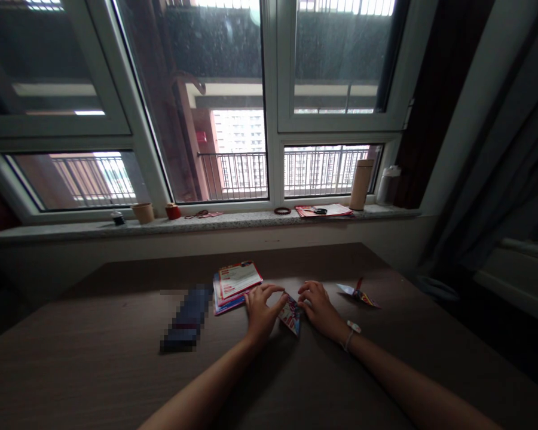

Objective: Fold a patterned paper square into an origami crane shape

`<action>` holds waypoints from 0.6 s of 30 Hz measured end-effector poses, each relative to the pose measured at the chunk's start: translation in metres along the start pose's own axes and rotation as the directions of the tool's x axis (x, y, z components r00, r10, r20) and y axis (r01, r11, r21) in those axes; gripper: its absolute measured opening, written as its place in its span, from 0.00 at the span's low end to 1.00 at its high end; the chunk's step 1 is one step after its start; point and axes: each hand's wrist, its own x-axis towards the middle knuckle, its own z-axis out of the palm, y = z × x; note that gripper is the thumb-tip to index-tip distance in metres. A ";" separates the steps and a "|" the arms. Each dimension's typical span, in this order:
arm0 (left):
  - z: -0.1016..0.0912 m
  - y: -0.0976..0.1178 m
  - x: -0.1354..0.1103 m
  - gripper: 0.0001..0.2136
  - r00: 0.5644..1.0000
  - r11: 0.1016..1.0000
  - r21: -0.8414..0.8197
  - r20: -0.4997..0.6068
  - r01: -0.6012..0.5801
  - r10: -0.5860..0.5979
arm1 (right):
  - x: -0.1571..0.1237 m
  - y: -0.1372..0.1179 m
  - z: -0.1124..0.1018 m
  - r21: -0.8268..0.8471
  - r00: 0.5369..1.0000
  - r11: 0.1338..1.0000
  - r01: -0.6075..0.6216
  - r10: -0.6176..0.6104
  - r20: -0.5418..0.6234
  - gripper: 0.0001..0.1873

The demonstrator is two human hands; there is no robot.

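Note:
A small folded paper (290, 315) with a colourful print, pointed at its lower end, is between my hands on the brown table. My left hand (262, 310) grips its left edge, thumb and forefinger curved around it. At the right edge, the bent fingers of my right hand (319, 306) press on the same paper; their tips are partly hidden. A bracelet (351, 334) circles my right wrist. Beyond my right hand rests a folded paper figure (358, 294), resembling a crane, with a white wing and a red upright tip.
Printed sheets (240, 279) lie stacked behind my left hand. A blurred dark blue flat object (187, 319) lies farther left. On the windowsill (246, 220) stand a tan cup (143, 213), a red spool-like item (173, 211), scissors (318, 211) on papers, and a tan cylindrical bottle (361, 185).

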 end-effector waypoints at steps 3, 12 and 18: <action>0.001 -0.001 0.000 0.06 1.000 1.000 0.018 0.014 0.005 -0.005 | 0.001 0.003 0.000 0.008 0.999 1.000 -0.026 0.027 -0.021 0.05; 0.003 -0.004 0.001 0.06 1.000 0.999 0.043 0.009 0.001 -0.002 | 0.000 -0.002 0.000 -0.071 0.998 0.997 0.031 -0.027 0.058 0.04; 0.006 -0.008 0.002 0.06 0.999 0.995 0.095 0.043 0.024 -0.029 | 0.000 -0.001 0.000 -0.078 0.996 0.996 0.039 -0.032 0.084 0.05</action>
